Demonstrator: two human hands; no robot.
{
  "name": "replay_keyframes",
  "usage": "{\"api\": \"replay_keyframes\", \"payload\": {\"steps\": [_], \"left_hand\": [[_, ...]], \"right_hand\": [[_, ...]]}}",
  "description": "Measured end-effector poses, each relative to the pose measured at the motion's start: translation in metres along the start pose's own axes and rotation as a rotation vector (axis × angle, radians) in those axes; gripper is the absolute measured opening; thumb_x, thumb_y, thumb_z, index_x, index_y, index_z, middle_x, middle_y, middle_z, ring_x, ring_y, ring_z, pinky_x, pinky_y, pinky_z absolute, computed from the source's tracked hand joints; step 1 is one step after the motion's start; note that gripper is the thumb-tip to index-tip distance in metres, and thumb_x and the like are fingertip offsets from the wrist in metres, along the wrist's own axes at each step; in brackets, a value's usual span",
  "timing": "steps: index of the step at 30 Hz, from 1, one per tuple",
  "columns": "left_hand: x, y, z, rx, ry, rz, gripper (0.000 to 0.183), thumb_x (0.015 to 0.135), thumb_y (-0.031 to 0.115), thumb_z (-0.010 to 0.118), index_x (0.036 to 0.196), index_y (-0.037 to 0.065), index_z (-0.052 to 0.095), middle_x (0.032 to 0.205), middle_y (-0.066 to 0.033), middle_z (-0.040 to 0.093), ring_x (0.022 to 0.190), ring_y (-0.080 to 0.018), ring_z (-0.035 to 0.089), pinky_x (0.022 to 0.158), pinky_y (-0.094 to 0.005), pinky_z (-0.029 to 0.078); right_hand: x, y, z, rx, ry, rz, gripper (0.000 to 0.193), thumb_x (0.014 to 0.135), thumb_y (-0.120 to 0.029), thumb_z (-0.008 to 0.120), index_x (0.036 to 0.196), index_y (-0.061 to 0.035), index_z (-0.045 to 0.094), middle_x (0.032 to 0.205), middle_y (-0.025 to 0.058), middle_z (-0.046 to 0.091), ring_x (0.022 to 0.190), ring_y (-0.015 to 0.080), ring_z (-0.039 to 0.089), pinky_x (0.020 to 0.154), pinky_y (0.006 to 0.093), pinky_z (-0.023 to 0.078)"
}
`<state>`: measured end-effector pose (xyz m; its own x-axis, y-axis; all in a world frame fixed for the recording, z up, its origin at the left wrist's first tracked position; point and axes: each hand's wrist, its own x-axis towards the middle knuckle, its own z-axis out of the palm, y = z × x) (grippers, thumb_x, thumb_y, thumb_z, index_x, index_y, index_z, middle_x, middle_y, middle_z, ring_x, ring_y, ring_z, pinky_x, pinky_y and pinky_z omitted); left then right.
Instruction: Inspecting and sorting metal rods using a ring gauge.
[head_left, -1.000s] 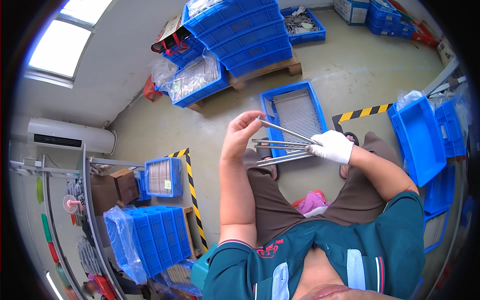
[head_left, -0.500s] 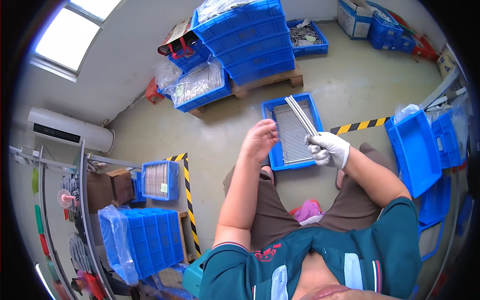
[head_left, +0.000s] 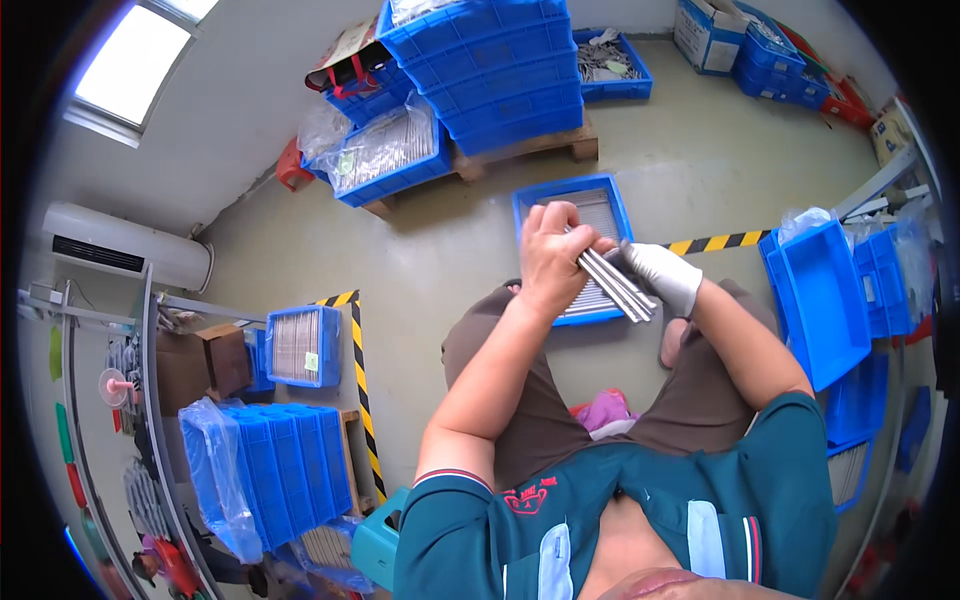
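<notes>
My bare left hand (head_left: pixel 553 262) is closed around the upper end of a small bundle of thin metal rods (head_left: pixel 612 283), which slants down to the right. Against the right side of the bundle is my right hand (head_left: pixel 668 277), in a white glove with greyish fingertips. Its fingers are partly hidden at the rods, so their grip is unclear. Below both hands, on the floor between my feet, stands a blue crate (head_left: pixel 624 212) with rows of similar rods (head_left: pixel 590 208) lying in it; my hands cover part of it.
A tall stack of blue crates (head_left: pixel 490 75) stands on a wooden pallet (head_left: pixel 530 150) ahead. More stacked crates (head_left: pixel 290 470) are at the left, beside black-and-yellow floor tape (head_left: pixel 364 400). At the right, a tilted blue crate (head_left: pixel 820 300) leans near a metal frame (head_left: pixel 880 185).
My left hand has come across to the right and taken hold of the rods. The bundle has swung from pointing up and away to slanting down toward me.
</notes>
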<state>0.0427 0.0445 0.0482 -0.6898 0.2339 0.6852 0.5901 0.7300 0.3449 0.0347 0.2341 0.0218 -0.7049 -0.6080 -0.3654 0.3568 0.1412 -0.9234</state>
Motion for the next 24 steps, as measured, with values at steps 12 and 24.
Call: {"api": "replay_keyframes", "payload": {"steps": [12,24], "left_hand": [[-0.028,0.004,0.019,0.328,-0.094,0.088,0.016,0.071,0.027,0.066,0.074,0.014,0.059,0.093,-0.0065,0.049,0.084,-0.0226,0.047,0.070,-0.0355,0.037],[-0.034,-0.050,-0.002,-1.123,-0.040,-1.235,0.032,0.075,-0.010,0.049,0.106,-0.004,0.052,0.099,-0.0104,0.053,0.084,-0.0158,0.051,0.073,-0.0248,0.043]], "right_hand": [[-0.016,0.020,0.032,0.895,-0.463,0.399,0.032,0.093,-0.044,0.047,0.094,-0.0125,0.053,0.057,-0.0051,0.038,0.040,0.0041,0.026,0.035,0.0201,0.021],[-0.013,0.003,0.000,-0.464,0.457,-0.264,0.031,0.091,-0.032,0.055,0.097,-0.0024,0.062,0.061,0.0076,0.053,0.054,0.0119,0.051,0.055,0.0285,0.043]]}}
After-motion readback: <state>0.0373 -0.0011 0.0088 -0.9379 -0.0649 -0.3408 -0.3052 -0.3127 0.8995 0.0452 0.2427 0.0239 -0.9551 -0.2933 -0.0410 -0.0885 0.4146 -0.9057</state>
